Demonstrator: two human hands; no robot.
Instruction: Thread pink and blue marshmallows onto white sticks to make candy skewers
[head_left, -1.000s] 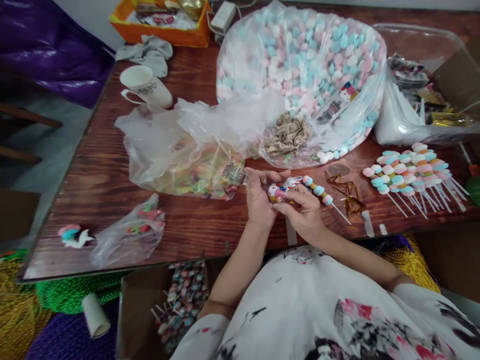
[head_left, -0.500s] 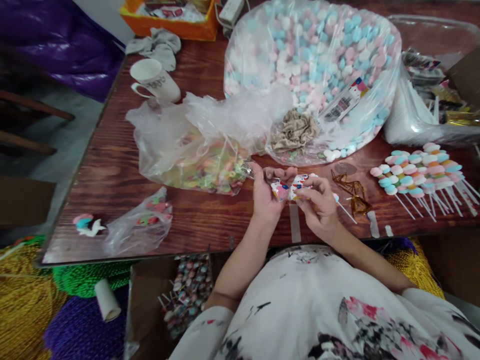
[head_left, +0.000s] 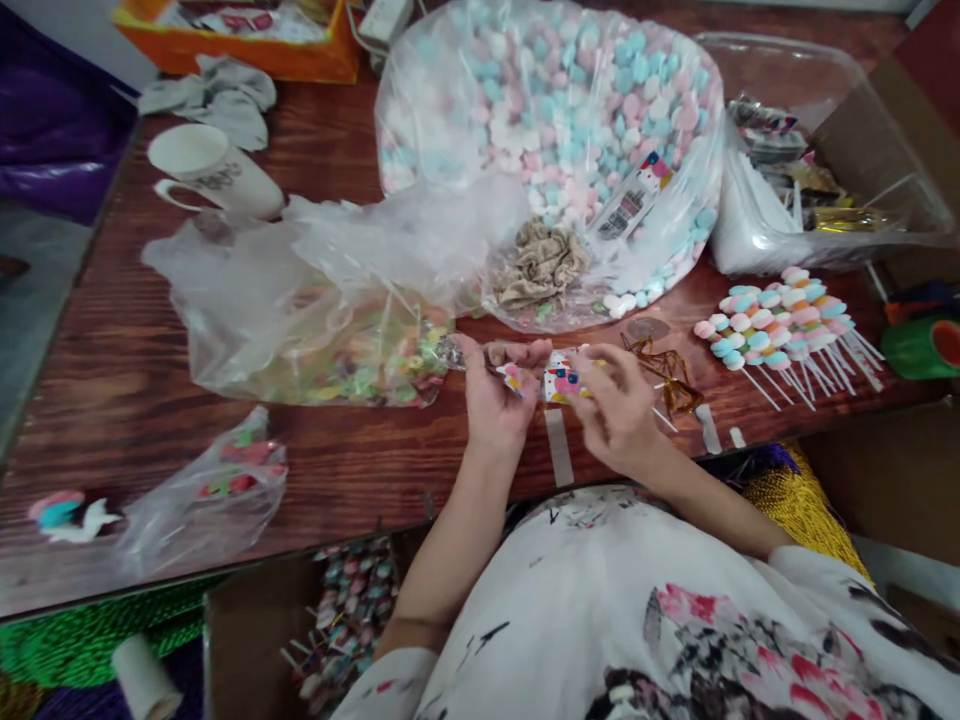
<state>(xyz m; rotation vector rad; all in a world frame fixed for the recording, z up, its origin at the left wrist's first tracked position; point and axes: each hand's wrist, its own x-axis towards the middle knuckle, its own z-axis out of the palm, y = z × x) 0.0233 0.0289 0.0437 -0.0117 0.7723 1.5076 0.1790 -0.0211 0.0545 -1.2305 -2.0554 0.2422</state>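
Note:
My left hand is palm up with its fingers curled round small printed plastic bags. Their shiny clear end sticks out past the thumb. Just to the right, the bent fingers of my right hand grip another colourful printed bag, and a pale bit shows at its top edge. What is inside that bag is hidden by the blurred fingers. Beyond my right hand lies a white stick, beside gold twist ties. Marshmallow skewers lie in a pile farther right.
A large clear bag of pastel marshmallows fills the back. At left are a bag of gummy candies, a white mug and a smaller candy bag. A clear plastic bin stands back right.
The view has swung right, so the table things appear farther left. My right hand has drawn slightly away from my left, and its printed bag now shows apart from the left hand's bags.

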